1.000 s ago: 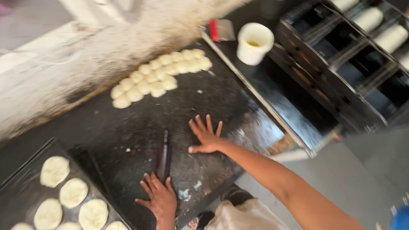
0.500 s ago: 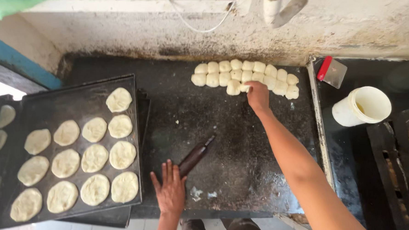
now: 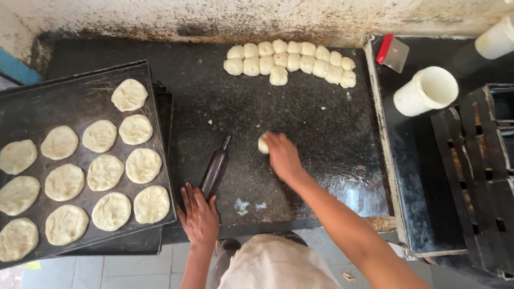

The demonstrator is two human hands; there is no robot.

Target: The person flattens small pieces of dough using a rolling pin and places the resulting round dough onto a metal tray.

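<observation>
Our right hand [image 3: 282,155] cups a small dough ball [image 3: 263,144] mid-counter, fingers curled over it; it looks soft and light, best taken gently from the sides; our left hand [image 3: 199,215] rests spread flat, touching the rolling pin [image 3: 215,170].

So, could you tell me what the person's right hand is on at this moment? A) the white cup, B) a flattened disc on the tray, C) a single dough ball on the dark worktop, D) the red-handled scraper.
C: the right hand covers a single dough ball on the dark worktop, apart from the cluster of dough balls near the wall, while the left hand rests by the rolling pin.
</observation>
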